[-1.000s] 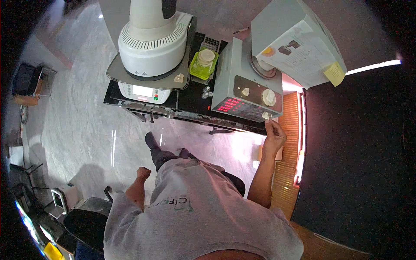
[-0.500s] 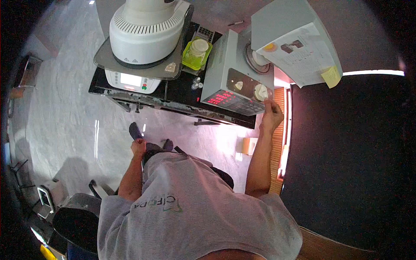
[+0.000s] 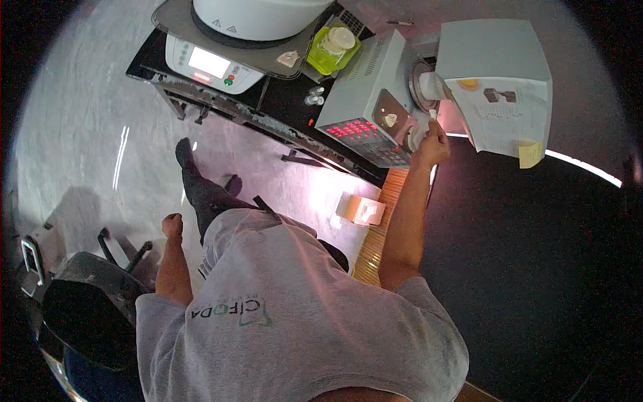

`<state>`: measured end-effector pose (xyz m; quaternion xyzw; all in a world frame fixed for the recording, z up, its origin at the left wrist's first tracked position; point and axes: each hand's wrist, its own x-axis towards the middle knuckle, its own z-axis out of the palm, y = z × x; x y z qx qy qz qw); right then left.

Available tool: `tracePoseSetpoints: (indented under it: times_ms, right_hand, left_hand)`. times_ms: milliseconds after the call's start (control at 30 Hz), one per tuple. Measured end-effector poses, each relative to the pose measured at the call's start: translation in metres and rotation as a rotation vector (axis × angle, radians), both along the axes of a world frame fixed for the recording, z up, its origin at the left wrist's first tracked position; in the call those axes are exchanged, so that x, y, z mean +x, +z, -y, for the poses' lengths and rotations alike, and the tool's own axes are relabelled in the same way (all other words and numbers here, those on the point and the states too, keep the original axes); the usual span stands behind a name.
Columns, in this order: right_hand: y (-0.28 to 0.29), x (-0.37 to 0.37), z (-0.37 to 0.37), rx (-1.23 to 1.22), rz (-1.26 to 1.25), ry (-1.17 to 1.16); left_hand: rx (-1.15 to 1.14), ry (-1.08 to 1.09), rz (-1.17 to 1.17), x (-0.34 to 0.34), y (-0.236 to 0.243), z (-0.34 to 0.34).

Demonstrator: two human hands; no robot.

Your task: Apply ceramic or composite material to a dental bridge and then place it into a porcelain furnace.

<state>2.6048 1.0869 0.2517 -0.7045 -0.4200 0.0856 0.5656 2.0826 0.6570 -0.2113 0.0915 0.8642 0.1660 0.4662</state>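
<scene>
My right hand is raised at the right side of a grey box-shaped machine with lit red digits. Its fingertips pinch a small white piece, too small to name. Just beyond them is the machine's round plate, with a pale cylinder beside it. A round dish of white material sits by my hand, partly covered by it. On the machine's dark top panel lies a small off-white lump. My left hand hangs low at my side, closed, with nothing visible in it.
A grey housing with papers and a yellow note overhangs the round plate. To the left stand a white rounded machine, a green tray with a jar, and small vials. Below are a carton and a stool.
My right hand has moved from the front corner dish farther back toward the round plate, with the white piece showing. My left hand has swung outward and my view has shifted.
</scene>
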Motion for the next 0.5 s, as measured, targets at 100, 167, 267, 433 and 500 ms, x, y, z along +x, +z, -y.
tracePoseSetpoints:
  times_ms: [100, 167, 267, 433, 500]
  right_hand:
    - [-0.008, 0.016, -0.013, 0.005, 0.026, 0.011]
    - [-0.009, 0.019, -0.021, -0.011, 0.09, -0.017]
    - [-0.002, 0.004, -0.027, -0.014, 0.105, -0.059]
    - [0.011, 0.001, -0.041, 0.038, 0.031, -0.07]
    - [0.012, 0.003, -0.046, 0.091, 0.083, -0.095]
  left_hand:
    - [0.0, 0.173, 0.086, 0.012, 0.001, 0.009]
    - [0.033, 0.228, 0.119, 0.019, 0.0, 0.015]
    - [0.141, 0.356, 0.201, 0.029, -0.001, 0.018]
    - [0.165, 0.37, 0.357, 0.045, 0.017, -0.008]
    - [0.168, 0.371, 0.377, 0.042, 0.016, -0.003]
